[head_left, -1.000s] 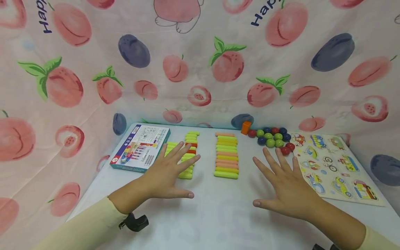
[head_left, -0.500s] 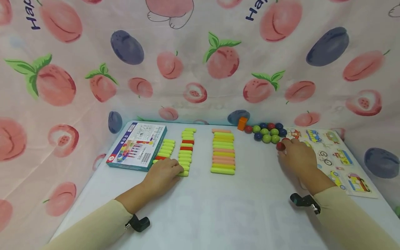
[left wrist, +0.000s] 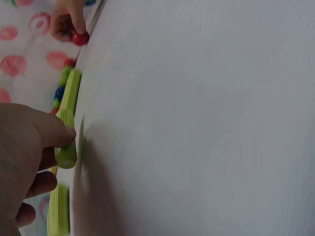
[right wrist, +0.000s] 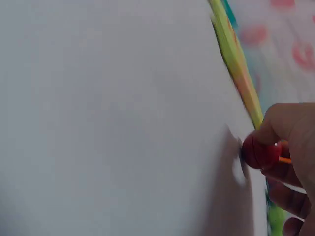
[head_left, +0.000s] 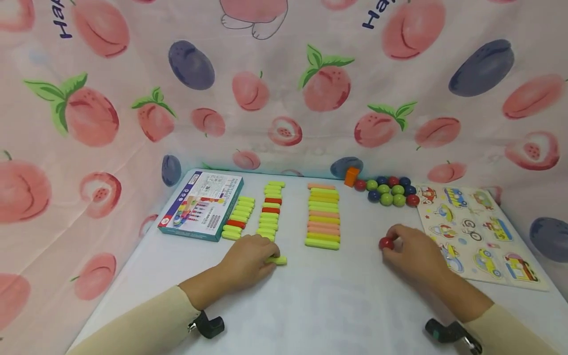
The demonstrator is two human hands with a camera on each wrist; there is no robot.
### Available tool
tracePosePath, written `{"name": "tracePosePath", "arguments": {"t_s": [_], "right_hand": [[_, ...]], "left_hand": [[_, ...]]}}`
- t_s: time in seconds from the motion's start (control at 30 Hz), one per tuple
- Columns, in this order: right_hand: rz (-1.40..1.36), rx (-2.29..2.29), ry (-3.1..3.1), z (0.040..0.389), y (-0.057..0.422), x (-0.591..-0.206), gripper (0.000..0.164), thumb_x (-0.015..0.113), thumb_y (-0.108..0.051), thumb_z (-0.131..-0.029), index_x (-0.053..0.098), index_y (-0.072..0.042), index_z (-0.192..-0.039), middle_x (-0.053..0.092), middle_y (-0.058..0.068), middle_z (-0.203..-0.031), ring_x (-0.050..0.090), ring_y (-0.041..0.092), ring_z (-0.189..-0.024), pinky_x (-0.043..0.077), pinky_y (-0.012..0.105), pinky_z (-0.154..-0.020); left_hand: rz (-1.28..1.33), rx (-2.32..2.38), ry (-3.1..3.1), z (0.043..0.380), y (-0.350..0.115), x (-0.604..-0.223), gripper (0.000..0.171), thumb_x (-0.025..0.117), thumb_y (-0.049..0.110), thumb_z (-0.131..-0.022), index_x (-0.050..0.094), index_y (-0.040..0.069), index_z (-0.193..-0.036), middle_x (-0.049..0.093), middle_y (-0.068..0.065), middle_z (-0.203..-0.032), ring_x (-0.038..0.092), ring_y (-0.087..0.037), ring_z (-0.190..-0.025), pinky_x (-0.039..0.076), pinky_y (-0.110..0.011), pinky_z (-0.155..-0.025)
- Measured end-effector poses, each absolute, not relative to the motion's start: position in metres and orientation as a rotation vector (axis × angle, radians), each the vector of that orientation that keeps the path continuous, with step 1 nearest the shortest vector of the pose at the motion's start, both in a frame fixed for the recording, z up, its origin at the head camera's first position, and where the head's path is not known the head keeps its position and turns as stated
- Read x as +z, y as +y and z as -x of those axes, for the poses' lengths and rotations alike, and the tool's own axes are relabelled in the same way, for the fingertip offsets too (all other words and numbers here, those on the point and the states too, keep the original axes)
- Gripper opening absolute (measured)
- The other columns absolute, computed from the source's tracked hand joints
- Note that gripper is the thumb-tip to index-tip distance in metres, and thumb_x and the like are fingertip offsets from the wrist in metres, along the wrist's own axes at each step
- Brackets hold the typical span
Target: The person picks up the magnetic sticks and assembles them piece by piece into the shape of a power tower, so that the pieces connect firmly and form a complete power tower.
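Note:
In the head view my left hand [head_left: 250, 261] pinches a ribbed yellow-green stick [head_left: 279, 260] between thumb and fingers, at the near end of the left-hand stick rows. The left wrist view shows the stick's flat end, with the thumb across its side. On the right, my right hand [head_left: 414, 251] pinches a glossy red ball [head_left: 386, 243] by thumb and fingertips, close over the white table [head_left: 333, 305]. A thin dark line crosses this red ball [right wrist: 258, 151] in the right wrist view. Behind the left hand lie two rows of short sticks [head_left: 269, 218], mostly yellow-green with some red.
A column of longer yellow, green and peach sticks [head_left: 323, 217] lies mid-table. Red, green and blue balls [head_left: 386, 199] cluster at the back right beside an orange block [head_left: 351, 176]. A picture puzzle board [head_left: 481, 236] lies right, a flat box [head_left: 201, 204] left.
Both hands came down from hovering with spread fingers. The left hand took a yellow-green stick and drew it nearer; the right picked a red ball from the cluster and brought it nearer and slightly left.

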State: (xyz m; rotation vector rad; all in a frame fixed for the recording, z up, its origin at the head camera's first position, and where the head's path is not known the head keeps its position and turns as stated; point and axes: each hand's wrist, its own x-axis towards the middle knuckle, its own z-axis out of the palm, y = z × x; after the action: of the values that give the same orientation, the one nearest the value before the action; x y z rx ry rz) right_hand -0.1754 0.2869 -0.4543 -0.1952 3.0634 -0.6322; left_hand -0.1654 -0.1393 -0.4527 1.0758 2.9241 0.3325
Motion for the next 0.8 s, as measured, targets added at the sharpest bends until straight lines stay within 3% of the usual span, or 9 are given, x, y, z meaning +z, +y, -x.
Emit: {"name": "tracePosePath", "arguments": {"t_s": [0.17, 0.3, 0.7, 0.8], "right_hand": [[0.481, -0.804, 2.943, 0.128, 0.225, -0.459, 0.029, 0.088, -0.029, -0.088, 0.072, -0.027, -0.112, 0.068, -0.015, -0.1, 0.057, 0.011, -0.089, 0.053, 0.035, -0.078], [0.666, -0.919, 2.901, 0.115, 0.195, -0.466, 0.032, 0.089, -0.027, -0.088, 0.073, -0.028, -0.116, 0.068, -0.021, -0.107, 0.058, 0.005, -0.092, 0.055, 0.03, -0.083], [0.702, -0.994, 2.9, 0.111, 0.186, -0.47, 0.031, 0.085, -0.021, -0.092, 0.073, -0.022, -0.121, 0.067, -0.019, -0.107, 0.058, 0.005, -0.089, 0.054, 0.027, -0.078], [0.692, -0.968, 2.882, 0.112, 0.186, -0.467, 0.032, 0.083, -0.023, -0.093, 0.073, -0.022, -0.124, 0.068, -0.019, -0.111, 0.059, 0.005, -0.093, 0.056, 0.029, -0.082]], "left_hand": [[-1.31, 0.371, 2.844, 0.154, -0.1, -0.457, 0.019, 0.081, 0.031, -0.096, 0.076, 0.025, -0.114, 0.069, 0.015, -0.1, 0.062, -0.006, -0.094, 0.051, -0.028, -0.085], [-1.455, 0.384, 2.833, 0.15, -0.076, -0.461, 0.018, 0.081, 0.03, -0.095, 0.076, 0.025, -0.111, 0.068, 0.015, -0.096, 0.061, -0.005, -0.091, 0.046, -0.024, -0.078], [-1.525, 0.394, 2.809, 0.152, -0.071, -0.459, 0.019, 0.084, 0.029, -0.092, 0.075, 0.025, -0.109, 0.067, 0.015, -0.094, 0.053, -0.004, -0.085, 0.039, -0.022, -0.075], [-1.558, 0.389, 2.758, 0.153, -0.071, -0.457, 0.023, 0.082, 0.032, -0.094, 0.074, 0.025, -0.114, 0.067, 0.015, -0.095, 0.053, -0.003, -0.085, 0.041, -0.023, -0.077]]}}
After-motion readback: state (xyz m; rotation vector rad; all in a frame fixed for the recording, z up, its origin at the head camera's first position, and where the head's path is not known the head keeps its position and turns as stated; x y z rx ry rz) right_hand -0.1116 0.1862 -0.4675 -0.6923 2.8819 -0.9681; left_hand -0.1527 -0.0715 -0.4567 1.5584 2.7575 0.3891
